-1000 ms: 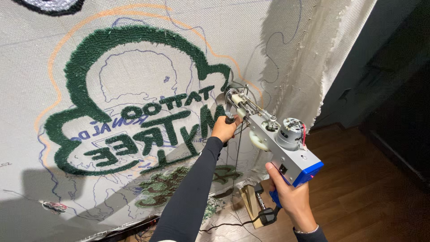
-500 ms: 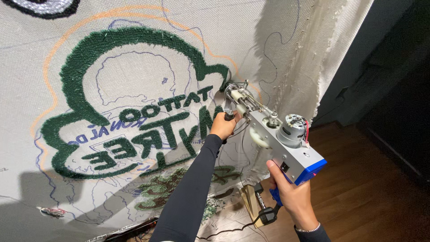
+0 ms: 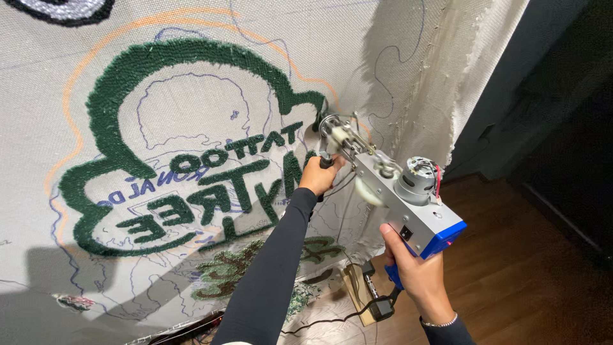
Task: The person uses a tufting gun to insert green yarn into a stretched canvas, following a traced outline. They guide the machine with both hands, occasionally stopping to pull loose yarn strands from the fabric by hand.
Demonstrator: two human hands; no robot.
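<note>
- tufting gun (image 3: 408,204), held in both hands: grey metal body, bright blue rear end and grip, silver motor with red wires
- cloth (image 3: 191,83) beyond left hand (image 3: 317,177): off-white, dark green tufted outline and letters, orange and blue drawn lines
- sleeve (image 3: 274,268) on left arm: black
- floor (image 3: 511,275) beside right hand (image 3: 415,275): dark brown wood
- bracelet (image 3: 440,322) on right wrist: silvery

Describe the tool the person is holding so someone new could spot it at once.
Start at the big hanging cloth with its dark green tufted outline. Right of it, both hands grip a tufting gun: a grey metal box with a blue rear, the only machine there.
</note>
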